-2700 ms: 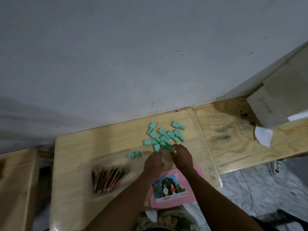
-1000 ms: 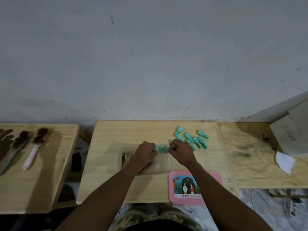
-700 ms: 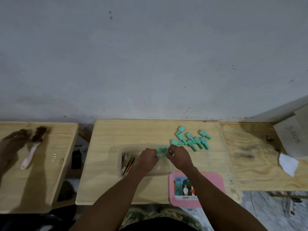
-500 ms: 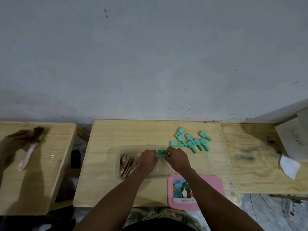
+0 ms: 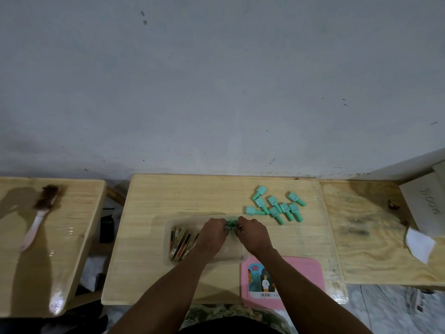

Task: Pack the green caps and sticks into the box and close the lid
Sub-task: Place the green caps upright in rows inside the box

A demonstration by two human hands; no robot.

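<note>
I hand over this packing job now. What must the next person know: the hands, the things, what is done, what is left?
Left hand: over the clear box, fingers curled on the held caps.
Right hand: pinches the same held caps from the other side.
Sticks: inside the box, at its left end.
Loose caps: a cluster on the table, beyond the box's right end.
Pink lid: flat on the table, by the box's near right corner.
Done: sticks packed. Left: set down the held caps, pack the loose caps, close the lid.
</note>
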